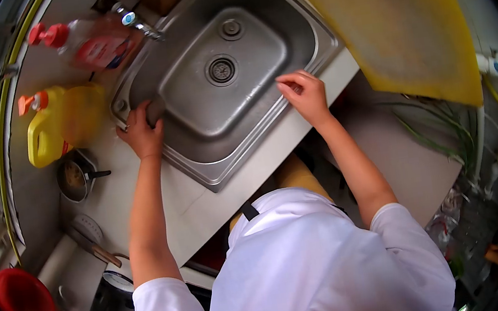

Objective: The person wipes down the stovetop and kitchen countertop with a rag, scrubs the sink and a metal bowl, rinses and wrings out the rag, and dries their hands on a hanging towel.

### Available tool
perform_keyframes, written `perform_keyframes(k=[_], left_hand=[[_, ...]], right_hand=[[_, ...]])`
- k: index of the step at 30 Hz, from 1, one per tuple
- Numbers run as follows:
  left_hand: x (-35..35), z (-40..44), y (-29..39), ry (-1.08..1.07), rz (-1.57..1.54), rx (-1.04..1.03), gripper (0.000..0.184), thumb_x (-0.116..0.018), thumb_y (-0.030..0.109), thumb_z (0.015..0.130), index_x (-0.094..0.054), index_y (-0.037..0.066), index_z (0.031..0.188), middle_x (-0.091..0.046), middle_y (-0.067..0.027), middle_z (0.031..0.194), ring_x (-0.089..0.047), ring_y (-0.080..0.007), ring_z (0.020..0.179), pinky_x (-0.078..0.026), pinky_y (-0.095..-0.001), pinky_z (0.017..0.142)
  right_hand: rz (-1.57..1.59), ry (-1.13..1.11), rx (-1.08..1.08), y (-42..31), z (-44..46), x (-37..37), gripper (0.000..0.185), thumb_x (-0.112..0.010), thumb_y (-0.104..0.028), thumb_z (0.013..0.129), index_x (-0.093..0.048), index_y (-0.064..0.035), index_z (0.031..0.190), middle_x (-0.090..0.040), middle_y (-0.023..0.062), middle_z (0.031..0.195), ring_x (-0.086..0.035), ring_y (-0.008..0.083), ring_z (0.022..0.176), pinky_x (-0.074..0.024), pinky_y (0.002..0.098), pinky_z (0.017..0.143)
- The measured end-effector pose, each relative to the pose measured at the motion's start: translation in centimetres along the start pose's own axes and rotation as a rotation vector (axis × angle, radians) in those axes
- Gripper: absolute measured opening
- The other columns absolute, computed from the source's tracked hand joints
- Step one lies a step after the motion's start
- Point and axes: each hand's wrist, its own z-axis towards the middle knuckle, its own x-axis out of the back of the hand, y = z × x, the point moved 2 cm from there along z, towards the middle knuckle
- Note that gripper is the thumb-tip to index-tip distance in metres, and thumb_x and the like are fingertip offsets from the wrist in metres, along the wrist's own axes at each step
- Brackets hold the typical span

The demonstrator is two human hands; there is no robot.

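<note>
My left hand (142,134) rests at the left rim of the steel sink (215,181), palm down, with fingers and thumb apart. A dark, blurred patch shows beside its fingertips; I cannot make out whether it is an object or a shadow. Over the sink's right front edge is my right hand (303,91), its fingers curled together and the thumb close to them, with nothing visible in it. Two round drain fittings (221,70) show in the sink floor. The tap (136,21) stands at the back left.
A red-topped bottle (102,52) and a yellow jug (50,127) stand left of the sink. Below them are a small pan (74,177) and a red lid-like object (24,300). A yellow sheet (397,19) hangs at the right, with green stalks (438,123) beneath it.
</note>
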Motion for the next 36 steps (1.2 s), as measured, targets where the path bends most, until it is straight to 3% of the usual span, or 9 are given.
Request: perform_keyframes(k=[3, 8, 15, 18, 20, 29, 36], left_hand=[[0.4, 0.1, 0.3, -0.007, -0.035, 0.030, 0.050, -0.073, 0.018, 0.063, -0.057, 0.025, 0.109, -0.057, 0.0022, 0.093, -0.056, -0.0194, 0.098, -0.025, -0.0561, 0.100], [1.0, 0.3, 0.3, 0.002, -0.119, 0.056, 0.050, -0.075, 0.017, 0.061, -0.057, 0.025, 0.108, -0.056, 0.0026, 0.093, -0.056, -0.0183, 0.096, -0.024, -0.0555, 0.101], [1.2, 0.5, -0.1, 0.001, -0.198, 0.109, 0.051, -0.076, 0.016, 0.061, -0.058, 0.024, 0.108, -0.057, 0.0024, 0.094, -0.057, -0.0177, 0.096, -0.024, -0.0567, 0.100], [1.4, 0.7, -0.2, 0.020, -0.221, 0.117, 0.048, -0.075, 0.016, 0.061, -0.059, 0.023, 0.106, -0.058, 0.0019, 0.093, -0.058, -0.0188, 0.093, -0.025, -0.0553, 0.100], [1.4, 0.6, -0.2, 0.035, -0.238, 0.113, 0.045, -0.074, 0.016, 0.062, -0.060, 0.022, 0.105, -0.058, 0.0011, 0.091, -0.058, -0.0196, 0.091, -0.025, -0.0538, 0.100], [1.5, 0.7, -0.3, 0.013, -0.235, 0.133, 0.050, -0.075, 0.014, 0.061, -0.059, 0.024, 0.107, -0.059, 0.0034, 0.094, -0.058, -0.0175, 0.095, -0.024, -0.0546, 0.100], [1.4, 0.7, -0.2, 0.051, -0.230, 0.104, 0.050, -0.075, 0.014, 0.060, -0.059, 0.023, 0.106, -0.058, 0.0034, 0.093, -0.057, -0.0169, 0.094, -0.025, -0.0539, 0.099]], right_hand=[[-0.191, -0.229, -0.006, 0.4, 4.8, -6.8, 0.013, -0.069, -0.018, 0.075, -0.072, -0.0153, 0.087, -0.060, 0.0039, 0.080, -0.062, 0.0193, 0.071, -0.0497, 0.0321, 0.066], [-0.637, -0.426, 0.062, 7.3, 9.2, -16.1, 0.018, -0.065, -0.017, 0.075, -0.073, -0.0218, 0.091, -0.064, 0.0064, 0.087, -0.063, 0.0260, 0.089, -0.0498, 0.0379, 0.077], [-0.915, -0.638, -0.006, 13.0, 10.8, -20.8, 0.028, -0.061, -0.022, 0.074, -0.070, -0.0227, 0.101, -0.068, 0.0079, 0.095, -0.063, 0.0295, 0.093, -0.0510, 0.0401, 0.080], [-1.058, -0.688, 0.022, 13.1, 11.2, -22.1, 0.023, -0.061, -0.021, 0.074, -0.070, -0.0187, 0.095, -0.068, 0.0097, 0.093, -0.064, 0.0295, 0.090, -0.0524, 0.0410, 0.077], [-1.142, -0.797, 0.043, 10.9, 11.4, -22.5, 0.019, -0.055, -0.011, 0.079, -0.071, -0.0098, 0.091, -0.069, 0.0116, 0.095, -0.066, 0.0275, 0.091, -0.0538, 0.0387, 0.075], [-1.204, -0.815, 0.099, 11.6, 11.5, -24.4, 0.016, -0.057, -0.011, 0.081, -0.071, -0.0141, 0.089, -0.069, 0.0084, 0.096, -0.067, 0.0256, 0.091, -0.0547, 0.0366, 0.075], [-1.168, -0.785, 0.182, 12.1, 11.1, -24.4, 0.015, -0.056, -0.009, 0.079, -0.070, -0.0106, 0.084, -0.069, 0.0110, 0.089, -0.068, 0.0271, 0.086, -0.0552, 0.0377, 0.072]])
